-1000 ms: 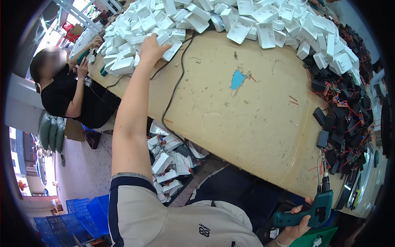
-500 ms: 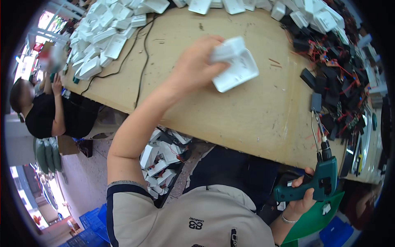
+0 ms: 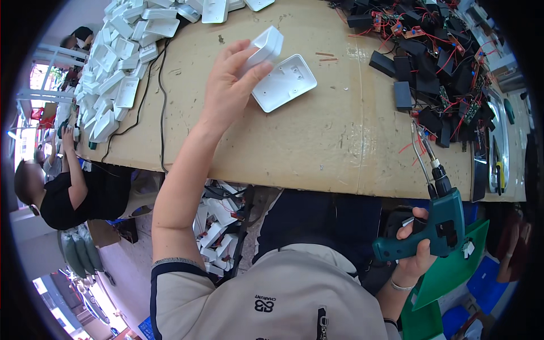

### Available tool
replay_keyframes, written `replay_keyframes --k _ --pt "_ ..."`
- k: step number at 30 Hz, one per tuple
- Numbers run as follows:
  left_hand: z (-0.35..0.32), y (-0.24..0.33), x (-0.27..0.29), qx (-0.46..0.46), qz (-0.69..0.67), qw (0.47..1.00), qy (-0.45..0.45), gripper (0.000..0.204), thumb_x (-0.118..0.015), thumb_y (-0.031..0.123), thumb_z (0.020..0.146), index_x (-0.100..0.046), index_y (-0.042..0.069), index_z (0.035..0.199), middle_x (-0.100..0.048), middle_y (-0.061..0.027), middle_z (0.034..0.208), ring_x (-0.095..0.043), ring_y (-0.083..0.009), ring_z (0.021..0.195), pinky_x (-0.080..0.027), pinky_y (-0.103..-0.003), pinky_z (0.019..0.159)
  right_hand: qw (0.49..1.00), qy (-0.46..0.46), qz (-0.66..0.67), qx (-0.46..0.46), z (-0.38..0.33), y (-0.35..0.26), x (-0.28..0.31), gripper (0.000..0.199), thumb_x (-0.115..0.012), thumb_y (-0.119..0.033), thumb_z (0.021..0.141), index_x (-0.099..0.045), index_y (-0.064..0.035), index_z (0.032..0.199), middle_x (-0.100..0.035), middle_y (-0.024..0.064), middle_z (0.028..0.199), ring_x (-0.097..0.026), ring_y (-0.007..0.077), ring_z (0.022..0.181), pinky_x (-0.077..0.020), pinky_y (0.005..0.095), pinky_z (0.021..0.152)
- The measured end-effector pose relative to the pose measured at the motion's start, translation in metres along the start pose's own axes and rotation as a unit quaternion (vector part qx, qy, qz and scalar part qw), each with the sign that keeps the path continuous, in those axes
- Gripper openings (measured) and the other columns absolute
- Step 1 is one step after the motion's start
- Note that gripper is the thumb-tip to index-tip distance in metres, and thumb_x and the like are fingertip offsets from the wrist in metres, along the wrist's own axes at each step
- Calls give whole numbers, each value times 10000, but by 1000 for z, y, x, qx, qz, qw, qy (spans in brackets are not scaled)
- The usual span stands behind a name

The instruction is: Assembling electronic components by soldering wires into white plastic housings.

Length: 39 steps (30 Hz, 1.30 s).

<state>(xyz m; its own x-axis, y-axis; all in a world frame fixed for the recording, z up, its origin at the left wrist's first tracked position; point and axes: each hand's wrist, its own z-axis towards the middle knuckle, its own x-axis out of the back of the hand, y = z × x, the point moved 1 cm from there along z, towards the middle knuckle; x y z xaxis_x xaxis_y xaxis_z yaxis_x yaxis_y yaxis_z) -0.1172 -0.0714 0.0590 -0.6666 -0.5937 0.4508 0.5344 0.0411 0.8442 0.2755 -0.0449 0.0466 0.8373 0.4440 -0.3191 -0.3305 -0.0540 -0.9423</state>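
Observation:
My left hand (image 3: 229, 85) is closed around a deep white plastic case half (image 3: 266, 48), tilted above the table with its hollow side partly showing. Just under it, a shallower white plastic shell (image 3: 292, 85) lies open side up on the tabletop, its near-left edge close to my thumb; whether the thumb touches it I cannot tell. In my right hand (image 3: 416, 255) I grip a green soldering gun (image 3: 449, 224) by its handle, at the table's near right edge. Its thin metal tip and feed tube point away over the table, close to the black boxes.
White plastic cases (image 3: 116, 59) are heaped at the far left. Black boxes with red wires and small circuit boards (image 3: 430, 73) are piled at the right. A black cable (image 3: 163, 107) crosses the left side. A box of white parts (image 3: 218, 226) stands below; a person (image 3: 62, 192) works at the left.
My view has shifted to the right. The shallow shell, earlier close against the case half in my left hand, now lies on the table, and the case half is raised and tilted above it.

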Motion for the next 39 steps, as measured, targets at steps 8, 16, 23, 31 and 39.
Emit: replay_keyframes --k 8,16,23,31,39 --pt "-24 49 -8 -335 266 898 104 294 -726 59 541 -650 112 820 -471 -153 1161 -411 -356 1119 -397 -424 867 1000 14 28 -3 -2 2 6 628 -610 -236 820 -281 46 1274 -460 250 1151 -576 179 750 -511 249 578" --pt "-33 97 -42 -402 295 803 -325 113 -555 109 653 -579 49 746 -479 -69 1201 -399 -283 1166 -350 -444 917 999 36 15 5 -3 -3 3 639 -627 -264 804 -302 56 1252 -488 250 1112 -580 169 707 -502 247 554" --pt "-15 128 -47 -448 392 688 -415 129 -562 123 665 -609 23 732 -471 -93 1206 -362 -267 1198 -337 -412 941 998 62 2 11 -11 -5 3 634 -631 -269 801 -317 73 1233 -490 256 1099 -584 178 689 -510 260 554" --pt "-18 89 -63 -441 152 796 -384 294 -561 81 680 -580 -5 960 -486 -169 1173 -483 -326 1076 -424 -355 876 998 63 27 -1 -14 -8 4 662 -654 -262 782 -314 72 1241 -497 257 1095 -601 190 696 -528 280 572" --pt "-18 77 -62 -303 32 873 -381 375 -493 106 796 -475 15 1159 -455 -188 1230 -489 -350 1071 -416 -377 876 997 57 54 -6 -16 -5 9 651 -656 -218 779 -306 75 1244 -507 257 1086 -619 209 693 -534 274 548"
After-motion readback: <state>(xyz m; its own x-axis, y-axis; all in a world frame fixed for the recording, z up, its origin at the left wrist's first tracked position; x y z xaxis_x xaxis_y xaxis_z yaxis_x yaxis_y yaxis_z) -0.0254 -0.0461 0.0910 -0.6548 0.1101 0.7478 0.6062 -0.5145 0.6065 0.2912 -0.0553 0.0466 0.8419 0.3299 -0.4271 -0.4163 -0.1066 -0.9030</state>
